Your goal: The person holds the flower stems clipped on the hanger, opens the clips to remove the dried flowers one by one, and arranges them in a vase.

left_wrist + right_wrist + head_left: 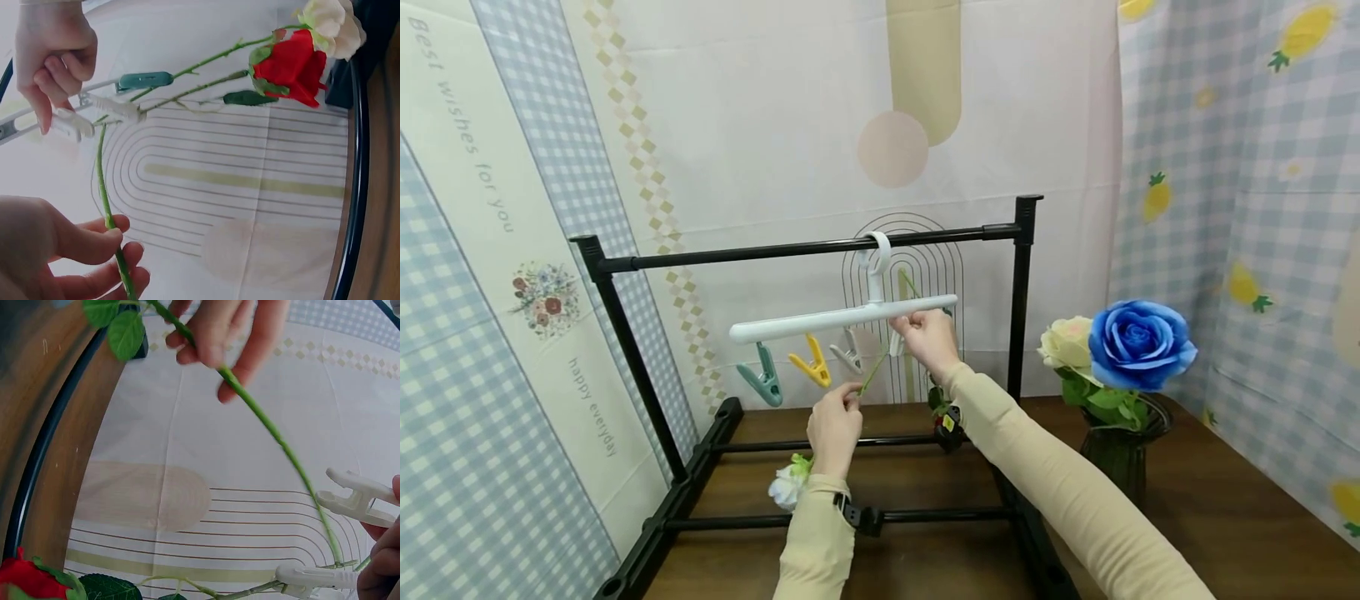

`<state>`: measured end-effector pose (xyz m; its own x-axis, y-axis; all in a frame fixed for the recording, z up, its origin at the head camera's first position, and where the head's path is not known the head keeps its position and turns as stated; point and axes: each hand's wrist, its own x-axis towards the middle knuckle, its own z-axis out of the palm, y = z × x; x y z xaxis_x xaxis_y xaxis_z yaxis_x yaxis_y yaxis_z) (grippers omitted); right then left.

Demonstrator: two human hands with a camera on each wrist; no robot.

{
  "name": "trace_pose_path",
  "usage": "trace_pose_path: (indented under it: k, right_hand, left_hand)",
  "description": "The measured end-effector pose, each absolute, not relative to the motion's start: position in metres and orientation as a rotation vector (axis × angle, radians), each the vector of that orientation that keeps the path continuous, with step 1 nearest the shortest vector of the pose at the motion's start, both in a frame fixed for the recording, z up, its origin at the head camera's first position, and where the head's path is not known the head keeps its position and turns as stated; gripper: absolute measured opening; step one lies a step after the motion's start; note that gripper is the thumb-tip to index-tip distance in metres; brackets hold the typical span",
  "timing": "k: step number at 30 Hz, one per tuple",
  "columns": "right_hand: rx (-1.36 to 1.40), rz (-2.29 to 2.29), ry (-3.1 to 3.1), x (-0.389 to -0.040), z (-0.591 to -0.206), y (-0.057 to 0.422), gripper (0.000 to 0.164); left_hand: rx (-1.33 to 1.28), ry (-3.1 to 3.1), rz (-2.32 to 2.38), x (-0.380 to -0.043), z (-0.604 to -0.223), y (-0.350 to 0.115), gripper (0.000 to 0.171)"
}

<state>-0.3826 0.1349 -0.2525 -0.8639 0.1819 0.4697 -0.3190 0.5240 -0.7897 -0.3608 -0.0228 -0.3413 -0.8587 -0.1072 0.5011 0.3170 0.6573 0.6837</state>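
Note:
My left hand (835, 429) pinches the green stem (105, 181) of a white flower (788, 485), whose head hangs low by the left forearm. My right hand (928, 340) pinches a white clothespin (359, 495) under the right part of a white hanger (842, 317). In the right wrist view the clothespin's jaws stand apart, with the stem's upper end close to them; whether it lies between them I cannot tell. Beside it another white clip (115, 107) grips the stem of a red rose (290, 69). A teal clip (145, 80) sits by a cream rose's (334, 28) stem.
The hanger hooks over a black rack's top bar (737, 253). Teal (762, 375), yellow (811, 362) and grey (847, 352) clips hang on its left part. A dark vase (1116, 454) with a blue rose (1142, 344) and a cream rose stands right on the brown table (1210, 517).

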Motion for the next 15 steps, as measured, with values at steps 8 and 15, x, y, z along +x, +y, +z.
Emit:
trace_pose_path:
  k: [8,15]
  right_hand:
    - [0.116,1.379,-2.297,-0.381,-0.250,0.134,0.038]
    - [0.142,1.449,-2.318,-0.379,-0.250,0.133,0.036]
  left_hand:
    - [-0.145,-2.397,-0.955,-0.354,-0.342,-0.034,0.029]
    - [-0.076,-2.441,-0.963,-0.345,-0.345,-0.050,0.032]
